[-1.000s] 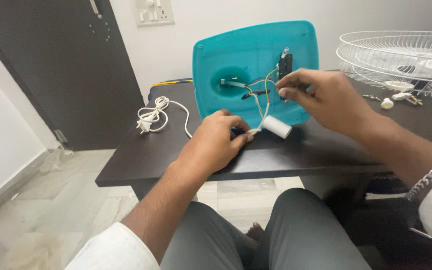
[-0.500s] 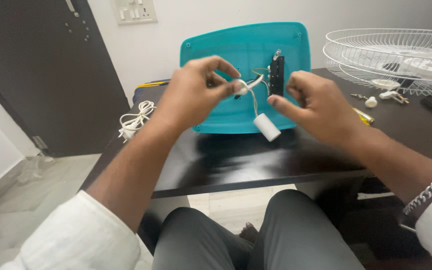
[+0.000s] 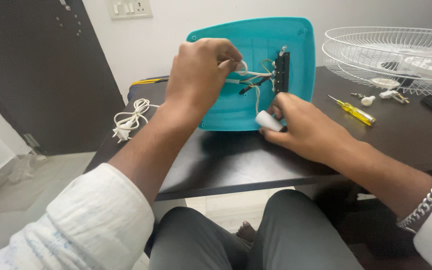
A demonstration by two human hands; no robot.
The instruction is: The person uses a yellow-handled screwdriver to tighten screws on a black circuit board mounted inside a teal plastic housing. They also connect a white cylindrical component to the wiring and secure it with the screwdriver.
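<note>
Centre frame, the left hand (image 3: 201, 75) pinches the white wire loop (image 3: 241, 67) against the upright teal base (image 3: 296, 55) on the worktop (image 3: 226, 160); the right hand (image 3: 303, 127) closes on the white capacitor (image 3: 268, 121). Wiring work appears underway; freeing leads needs gentle pulls.

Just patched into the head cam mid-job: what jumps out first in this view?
The teal plastic housing propped upright on the dark table, its wires exposed. The left hand pinches a white wire loop in front of it, while the right hand holds a small white cylinder at its lower edge. To the right lie a white wire fan grille and a yellow screwdriver.
</note>
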